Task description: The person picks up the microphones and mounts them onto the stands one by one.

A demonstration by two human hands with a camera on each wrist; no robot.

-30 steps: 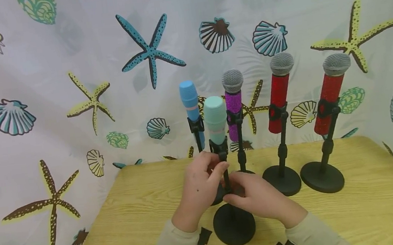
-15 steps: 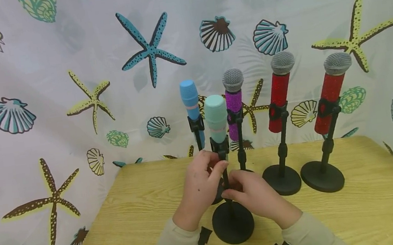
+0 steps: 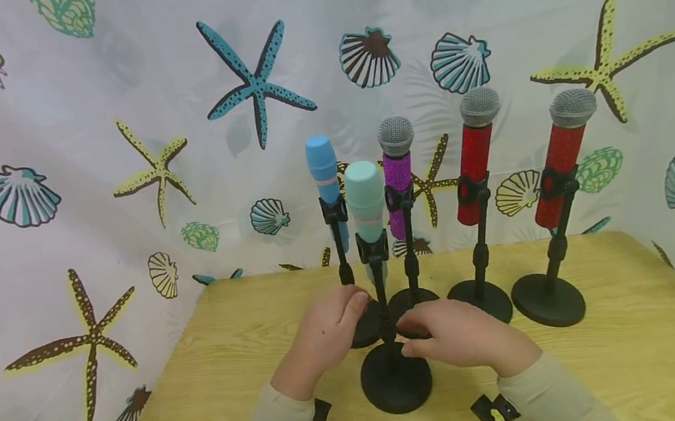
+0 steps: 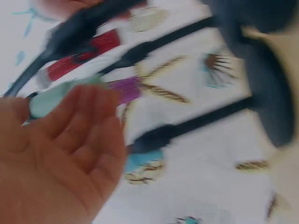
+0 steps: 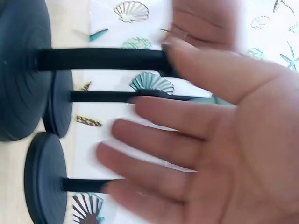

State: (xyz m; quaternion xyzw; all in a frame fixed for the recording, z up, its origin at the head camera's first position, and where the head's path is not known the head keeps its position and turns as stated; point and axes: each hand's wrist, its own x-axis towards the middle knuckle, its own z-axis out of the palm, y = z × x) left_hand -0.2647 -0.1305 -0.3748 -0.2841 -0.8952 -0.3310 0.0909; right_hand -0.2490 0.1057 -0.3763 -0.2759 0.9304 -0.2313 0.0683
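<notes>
A mint-green microphone (image 3: 364, 197) sits in the clip of a black desktop stand (image 3: 396, 379), nearest to me on the table. To the left of its pole is my left hand (image 3: 325, 330), off the pole, its fingers loosely bent and holding nothing; the left wrist view shows that palm bare. On the other side my right hand (image 3: 460, 332) hovers close to the lower pole with nothing in its grasp. In the right wrist view the fingers (image 5: 154, 135) are spread out straight, with black stand bases beyond them.
Behind stand a blue microphone (image 3: 323, 167), a purple microphone (image 3: 398, 172) and two red ones, the left red microphone (image 3: 473, 160) and right red microphone (image 3: 563, 157), all on black stands. A shell-patterned curtain (image 3: 191, 81) hangs behind the wooden table (image 3: 230, 362).
Both hands have let go of the mint microphone's stand and drawn apart, left hand to the left and down, right hand to the right. The stand remains upright in about the same place.
</notes>
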